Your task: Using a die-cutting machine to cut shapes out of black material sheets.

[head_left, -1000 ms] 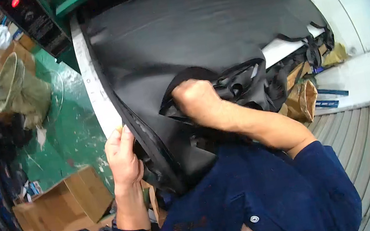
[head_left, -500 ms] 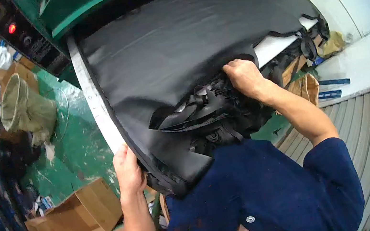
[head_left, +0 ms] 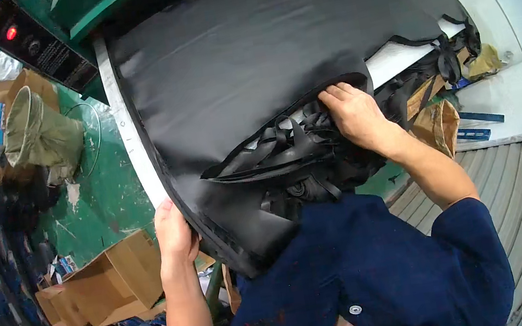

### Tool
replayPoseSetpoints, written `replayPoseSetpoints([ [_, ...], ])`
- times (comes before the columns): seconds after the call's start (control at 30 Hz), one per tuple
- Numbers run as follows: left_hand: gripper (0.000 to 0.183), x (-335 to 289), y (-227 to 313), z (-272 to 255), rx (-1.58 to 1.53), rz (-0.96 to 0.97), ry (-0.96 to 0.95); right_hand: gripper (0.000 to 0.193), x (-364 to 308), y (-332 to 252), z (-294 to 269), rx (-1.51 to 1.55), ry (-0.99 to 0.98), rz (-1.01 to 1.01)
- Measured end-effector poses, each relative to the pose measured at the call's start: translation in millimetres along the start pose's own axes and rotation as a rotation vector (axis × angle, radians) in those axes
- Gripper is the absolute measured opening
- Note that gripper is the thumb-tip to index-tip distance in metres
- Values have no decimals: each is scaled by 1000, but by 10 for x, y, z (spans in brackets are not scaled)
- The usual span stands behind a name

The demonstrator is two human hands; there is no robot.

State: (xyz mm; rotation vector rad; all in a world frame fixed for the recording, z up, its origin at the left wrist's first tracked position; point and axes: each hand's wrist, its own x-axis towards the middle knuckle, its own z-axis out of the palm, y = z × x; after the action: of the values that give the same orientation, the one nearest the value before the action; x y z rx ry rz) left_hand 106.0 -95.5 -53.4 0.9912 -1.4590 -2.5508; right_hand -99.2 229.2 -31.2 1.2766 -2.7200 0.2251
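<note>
A large black sheet (head_left: 245,63), smooth like leather or vinyl, lies over a white board (head_left: 130,143) under a green machine frame. At the board's left edge my left hand (head_left: 174,235) is closed around the board and sheet border, its fingertips hidden below. My right hand (head_left: 359,116) pinches the ragged cut edge of the sheet near the middle, knuckles up. Between the hands a long slit gapes in the sheet. Tangled black scrap strips (head_left: 293,148) hang there, against the front of my dark blue shirt.
The green machine (head_left: 113,5) spans the far side, with a control panel (head_left: 43,57) and lit red button at left. An open cardboard box (head_left: 112,282) and a cloth sack (head_left: 42,136) stand on the green floor. Right are a brown paper bag (head_left: 438,125) and ribbed shutter (head_left: 518,190).
The raised fold at the sheet's left part has flattened, and the slit looks longer and narrower. My right hand has shifted slightly right and nearer; my left hand keeps its hold. The view has moved a little.
</note>
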Motion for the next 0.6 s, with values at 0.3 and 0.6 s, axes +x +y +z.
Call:
replayPoseSetpoints([
  [0.3,40,-24,25,156,-206,37,2,35,-43,-258,-52,396,127,-187],
  [0.6,23,-22,-75,227,-187,25,5,21,-147,-307,-295,641,-410,20],
])
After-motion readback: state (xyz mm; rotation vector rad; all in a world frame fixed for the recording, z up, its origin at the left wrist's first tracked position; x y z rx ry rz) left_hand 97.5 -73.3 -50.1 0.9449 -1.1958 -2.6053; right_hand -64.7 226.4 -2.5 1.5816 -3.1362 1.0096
